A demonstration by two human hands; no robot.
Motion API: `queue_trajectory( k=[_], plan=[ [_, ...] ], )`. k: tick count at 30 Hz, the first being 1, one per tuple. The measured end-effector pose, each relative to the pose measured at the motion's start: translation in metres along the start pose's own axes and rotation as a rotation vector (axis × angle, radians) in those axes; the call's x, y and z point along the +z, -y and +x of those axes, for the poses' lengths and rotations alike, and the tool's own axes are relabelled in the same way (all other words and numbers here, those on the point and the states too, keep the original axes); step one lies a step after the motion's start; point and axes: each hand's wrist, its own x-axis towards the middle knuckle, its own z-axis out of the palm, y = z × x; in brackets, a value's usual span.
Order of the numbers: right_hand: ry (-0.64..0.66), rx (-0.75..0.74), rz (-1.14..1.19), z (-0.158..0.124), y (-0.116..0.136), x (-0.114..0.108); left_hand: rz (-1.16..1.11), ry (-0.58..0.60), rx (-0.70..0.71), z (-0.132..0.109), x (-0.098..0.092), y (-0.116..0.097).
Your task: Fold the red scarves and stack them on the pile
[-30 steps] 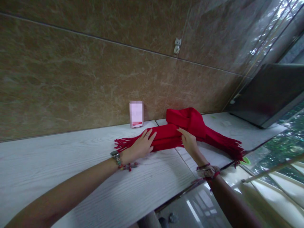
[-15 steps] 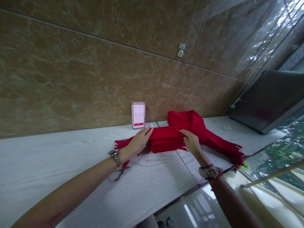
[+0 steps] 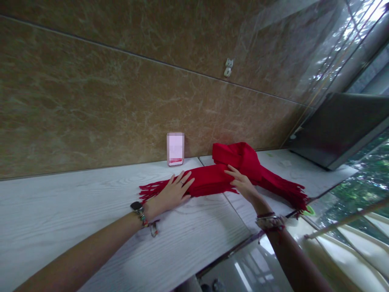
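A red fringed scarf [image 3: 209,178] lies folded in a flat band on the white wood-grain tabletop [image 3: 91,202]. Its far part bunches up against the wall, and a second fringed end trails to the right. My left hand [image 3: 173,190] rests flat on the left part of the band, fingers spread, with fringe sticking out beyond it. On the band's right part, beside the bunched cloth, my right hand [image 3: 241,182] touches the scarf with its fingers stretched out. Both wrists carry bracelets.
A phone [image 3: 175,150] with a lit screen leans on the brown marbled wall [image 3: 121,101] behind the scarf. At the back right stands a dark grey boxy panel [image 3: 340,125]. The table's front edge runs diagonally below my right arm. A small white cat-shaped hook [image 3: 228,67] is on the wall.
My left hand has slid a little left and flattened, its fingers spreading over the scarf. The band now lies flatter, its left end stretched out. My right hand's fingers have opened somewhat.
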Motion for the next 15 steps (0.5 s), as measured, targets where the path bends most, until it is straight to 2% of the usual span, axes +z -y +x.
queue_trajectory(
  k=[3, 5, 9, 13, 15],
  plan=[
    [-0.1, 0.132, 0.12, 0.016, 0.001, 0.005, -0.046, -0.008, 0.109, 0.005, -0.004, 0.002],
    [-0.16, 0.177, 0.068, 0.026, -0.004, 0.011, -0.091, 0.038, 0.17, 0.011, -0.004, 0.004],
    [-0.18, 0.232, -0.024, 0.03, -0.02, 0.024, -0.168, 0.124, 0.201, 0.013, 0.006, 0.011],
    [-0.22, 0.219, -0.076, 0.026, -0.015, 0.025, -0.22, 0.148, 0.208, 0.006, 0.007, 0.02],
    [-0.25, 0.091, -0.201, 0.026, -0.001, 0.026, -0.243, 0.147, 0.197, 0.003, 0.002, 0.026]
  ],
)
